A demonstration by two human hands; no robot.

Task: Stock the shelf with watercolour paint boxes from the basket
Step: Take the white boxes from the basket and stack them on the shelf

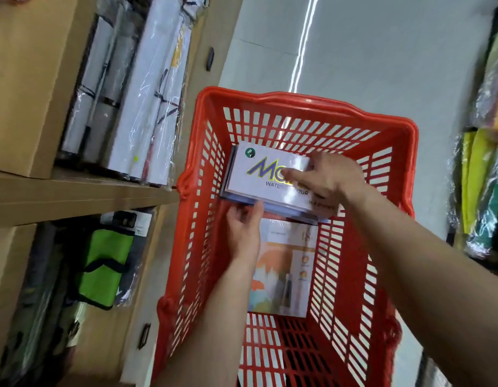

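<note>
A red plastic basket point(203, 174) stands on the floor below me. Inside it, a stack of white watercolour paint boxes point(259, 180) with purple and yellow lettering is held between both hands. My left hand point(243, 230) grips the stack's near edge from below. My right hand point(330, 177) lies on the top box, fingers spread over the lettering and around its right end. Under the stack a flat colourful pack point(281, 275) rests on the basket bottom. The brown shelf point(74, 196) rises at the left.
The upper shelf bay holds plastic-wrapped white rolls point(147, 93). The lower bay holds a green and black bag point(105, 272) and dark packs. Wrapped coloured goods point(482, 191) hang at the right. Grey floor point(367, 51) runs between.
</note>
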